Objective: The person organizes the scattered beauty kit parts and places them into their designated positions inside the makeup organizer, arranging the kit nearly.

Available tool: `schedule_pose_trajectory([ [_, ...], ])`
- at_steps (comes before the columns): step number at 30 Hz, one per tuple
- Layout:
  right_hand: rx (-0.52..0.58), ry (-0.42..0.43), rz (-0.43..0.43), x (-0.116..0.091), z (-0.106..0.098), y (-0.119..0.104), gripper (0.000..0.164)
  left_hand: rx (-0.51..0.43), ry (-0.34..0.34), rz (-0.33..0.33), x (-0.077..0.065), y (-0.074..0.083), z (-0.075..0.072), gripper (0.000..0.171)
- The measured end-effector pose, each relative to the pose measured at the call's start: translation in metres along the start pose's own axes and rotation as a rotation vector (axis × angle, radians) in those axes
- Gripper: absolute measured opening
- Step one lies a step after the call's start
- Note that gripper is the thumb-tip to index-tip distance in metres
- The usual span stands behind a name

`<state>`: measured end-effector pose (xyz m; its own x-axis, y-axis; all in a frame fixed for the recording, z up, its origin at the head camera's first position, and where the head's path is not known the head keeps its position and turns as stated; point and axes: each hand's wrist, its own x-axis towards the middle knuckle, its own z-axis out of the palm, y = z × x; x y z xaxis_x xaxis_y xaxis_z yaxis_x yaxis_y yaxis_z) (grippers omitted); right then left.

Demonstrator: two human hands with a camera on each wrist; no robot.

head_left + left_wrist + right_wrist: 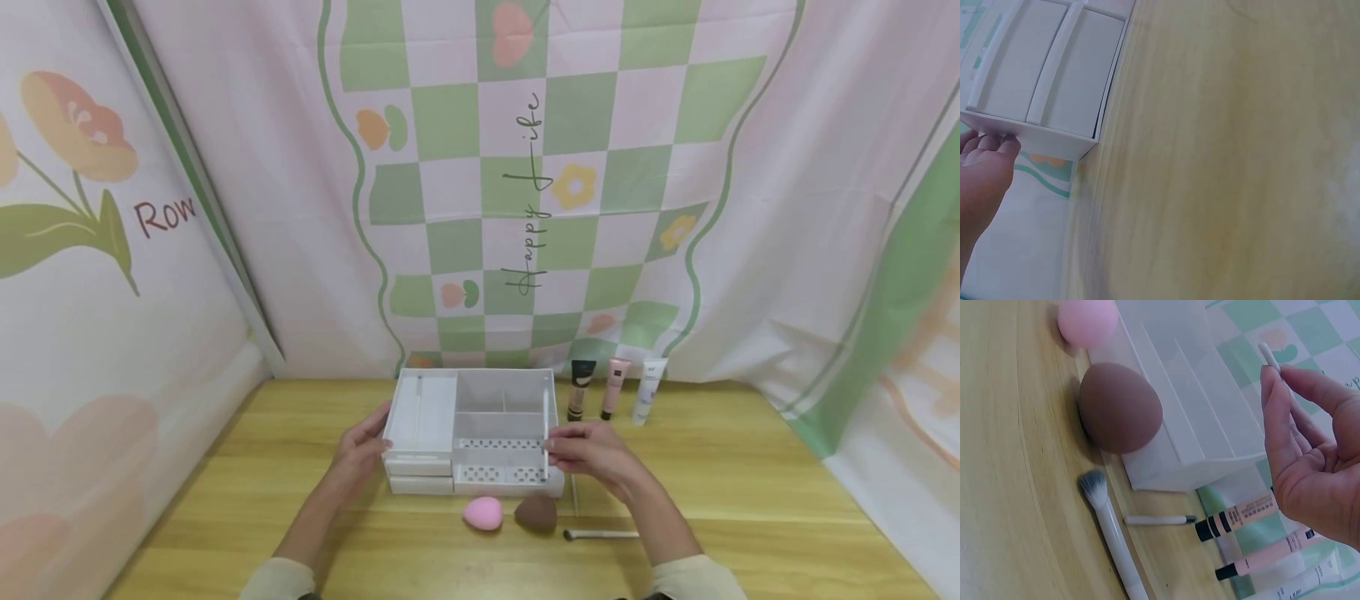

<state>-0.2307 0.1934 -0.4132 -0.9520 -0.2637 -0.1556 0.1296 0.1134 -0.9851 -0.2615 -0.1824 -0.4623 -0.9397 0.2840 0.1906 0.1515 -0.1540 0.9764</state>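
Observation:
A white desktop organizer (480, 433) stands on the table, with two drawers at its lower left and open compartments on its right. My left hand (363, 450) rests against its left side, fingertips touching the wall (1041, 134). Over the right front compartments, my right hand (592, 454) pinches a thin white stick, apparently a makeup brush (546, 417), between thumb and fingers. One pale end of this brush (1269, 356) shows above the fingertips in the right wrist view; the rest is largely hidden there.
Before the organizer lie a pink makeup sponge (482, 513), a brown makeup sponge (536, 514), a larger makeup brush (1113, 534) and a small brush (1157, 520). At right stand a black-capped tube (580, 390), a pink tube (615, 388) and a white tube (648, 392). A patterned curtain (510, 208) hangs behind.

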Motion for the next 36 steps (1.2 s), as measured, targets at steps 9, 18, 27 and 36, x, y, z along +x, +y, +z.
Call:
schedule_pose_trajectory([
  [9, 0.032, -0.023, 0.006, 0.008, 0.015, -0.005, 0.043, -0.004, -0.017, -0.011, -0.001, 0.001, -0.001, 0.072],
  [18, 0.068, -0.097, -0.007, 0.018, 0.034, -0.006, 0.036, -0.01, -0.017, -0.026, -0.001, 0.001, -0.002, 0.071],
  [27, 0.046, -0.073, 0.016, 0.029, 0.049, -0.013, 0.042, -0.024, -0.028, -0.004, 0.0, -0.001, -0.002, 0.071],
  [36, 0.045, -0.062, -0.003, 0.037, 0.063, -0.021, 0.045, -0.018, -0.021, -0.022, 0.0, -0.001, -0.002, 0.072],
])
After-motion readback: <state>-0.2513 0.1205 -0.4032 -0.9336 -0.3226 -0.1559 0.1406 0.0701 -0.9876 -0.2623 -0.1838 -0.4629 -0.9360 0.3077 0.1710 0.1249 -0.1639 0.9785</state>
